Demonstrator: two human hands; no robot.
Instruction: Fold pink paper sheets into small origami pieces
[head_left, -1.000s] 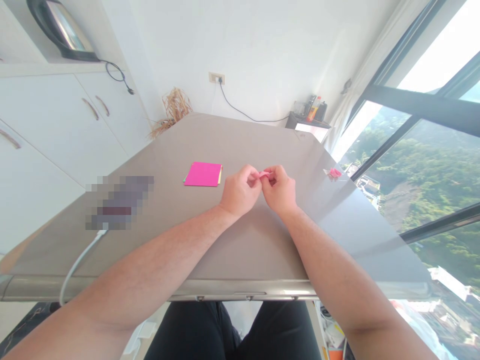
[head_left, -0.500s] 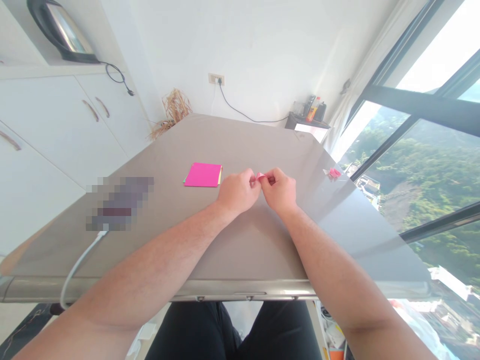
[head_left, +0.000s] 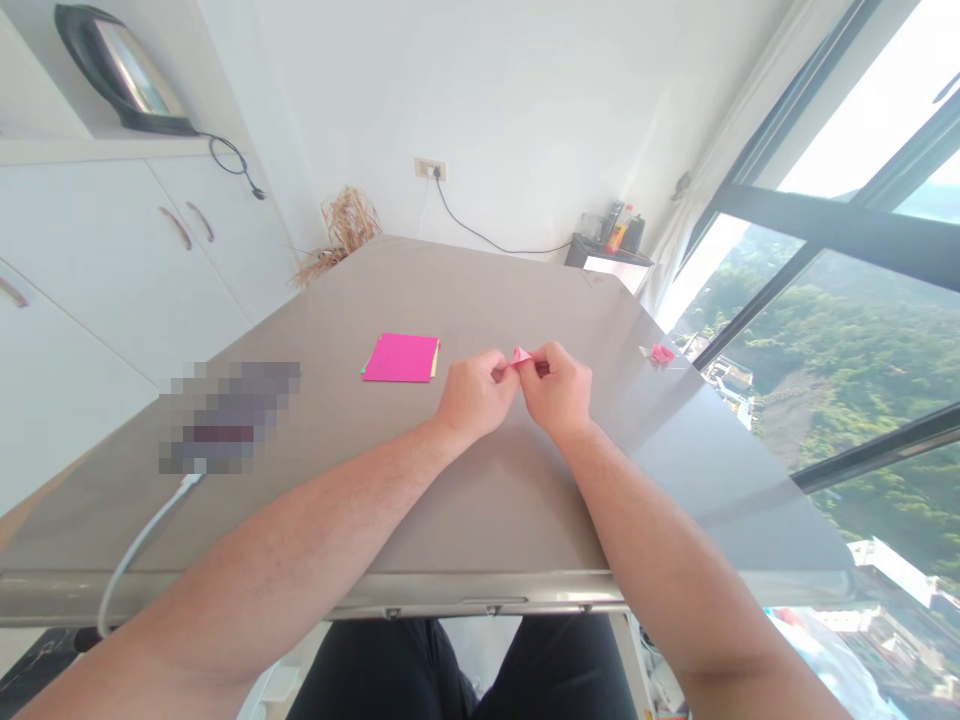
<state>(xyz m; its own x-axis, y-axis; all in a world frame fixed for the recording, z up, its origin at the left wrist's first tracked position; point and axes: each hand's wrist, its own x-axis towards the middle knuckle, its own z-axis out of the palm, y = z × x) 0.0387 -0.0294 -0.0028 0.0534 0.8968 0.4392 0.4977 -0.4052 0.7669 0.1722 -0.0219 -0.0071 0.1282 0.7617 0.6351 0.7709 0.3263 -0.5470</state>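
Note:
A small folded piece of pink paper [head_left: 521, 355] is pinched between my two hands, over the middle of the table. My left hand [head_left: 478, 393] is closed, its thumb and fingertips at the paper's left end. Closed as well, my right hand [head_left: 557, 388] grips the paper from the right. My fingers hide most of it; only a pale pink peak shows above the thumbs. To the left of my hands lies a stack of coloured paper squares [head_left: 401, 358], bright pink on top with green and yellow edges peeking out.
Near the table's right edge sits a small pink paper piece [head_left: 663, 354]. A blurred-out dark device [head_left: 232, 415] with a white cable [head_left: 150, 535] lies at the left. Beyond the grey table [head_left: 480, 285] are bottles [head_left: 619, 230] on a dark stand and a window [head_left: 832, 300].
The view has shifted slightly. My fingers have moved a little around the pink paper, and more of its pointed top shows now. Both hands still hold it.

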